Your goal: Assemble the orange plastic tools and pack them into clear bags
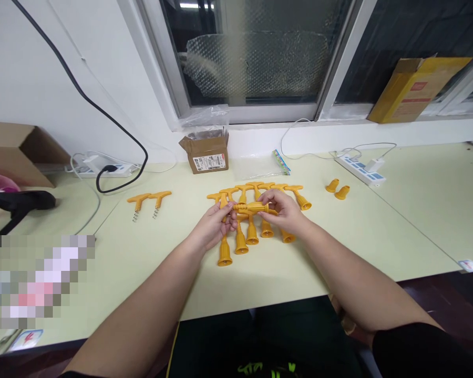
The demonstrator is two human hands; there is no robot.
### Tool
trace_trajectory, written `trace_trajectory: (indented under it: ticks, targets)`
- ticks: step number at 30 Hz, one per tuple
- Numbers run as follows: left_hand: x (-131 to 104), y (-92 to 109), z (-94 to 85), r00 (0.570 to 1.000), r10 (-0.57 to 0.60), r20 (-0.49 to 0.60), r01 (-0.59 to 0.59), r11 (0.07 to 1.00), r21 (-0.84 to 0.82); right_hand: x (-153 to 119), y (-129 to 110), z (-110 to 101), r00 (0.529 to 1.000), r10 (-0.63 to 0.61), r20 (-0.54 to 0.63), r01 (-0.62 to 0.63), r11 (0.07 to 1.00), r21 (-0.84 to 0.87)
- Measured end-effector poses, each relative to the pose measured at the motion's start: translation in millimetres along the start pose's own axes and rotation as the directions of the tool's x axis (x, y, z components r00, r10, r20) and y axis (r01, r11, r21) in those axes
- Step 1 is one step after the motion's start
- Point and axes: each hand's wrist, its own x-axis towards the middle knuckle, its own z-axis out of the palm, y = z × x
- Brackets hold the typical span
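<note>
Between my hands a yellow corkscrew (253, 207) lies sideways above the table. My left hand (215, 224) is closed around its T-shaped handle, and my right hand (284, 211) grips its bell-shaped sleeve at the other end. The sleeve covers the metal screw. Below and behind my hands lie several yellow corkscrews with sleeves on, such as a front one (225, 253) and a back-right one (304, 201); my hands partly hide them. To the left are two corkscrew handles (157, 196) with bare metal spirals. Two loose yellow sleeves (342, 192) are at the right.
A small open cardboard box (208, 155) and a clear plastic bag (256, 167) stand or lie near the wall. Power strips (360, 169) with cables are at both sides. A black cable (120, 123) hangs at the left, near a larger box (11, 147).
</note>
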Motion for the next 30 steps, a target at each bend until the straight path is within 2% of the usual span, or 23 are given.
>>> trace_trajectory:
  ticks: [5, 8, 12, 17, 19, 22, 27, 30]
  targets:
    - [-4, 2, 5.8, 0.993, -0.122, -0.004, 0.121, 0.99, -0.074, 1, -2, -4, 0.984, -0.178, 0.03, 0.18, 0.96, -0.214]
    - [-6, 2, 9.3, 0.995, -0.101, 0.01, 0.102, 0.994, -0.048, 2, -2, -5, 0.968, -0.246, 0.049, 0.25, 0.934, -0.256]
    - [-9, 0, 13.8, 0.998, -0.031, 0.049, 0.03, 0.999, 0.024, 2, -3, -6, 0.973, -0.224, 0.061, 0.232, 0.941, -0.248]
    - [-11, -6, 15.6, 0.98, 0.194, 0.043, -0.199, 0.956, 0.214, 0, -9, -3, 0.996, -0.089, -0.001, 0.087, 0.977, -0.196]
    - [-12, -6, 15.3, 0.961, 0.268, 0.068, -0.276, 0.92, 0.279, -1, -11, 0, 0.999, -0.008, -0.039, 0.004, 0.995, -0.104]
    - [-14, -6, 15.7, 0.941, 0.331, 0.062, -0.331, 0.873, 0.359, -2, -12, 4, 0.99, 0.131, -0.047, -0.126, 0.987, 0.096]
    - [-18, -7, 16.0, 0.917, 0.393, 0.067, -0.382, 0.819, 0.428, -1, -19, 11, 0.936, 0.339, 0.099, -0.351, 0.863, 0.364]
    - [-19, -10, 12.8, 0.905, 0.413, 0.1, -0.411, 0.792, 0.452, 1, -24, 13, 0.869, 0.431, 0.244, -0.495, 0.73, 0.472]
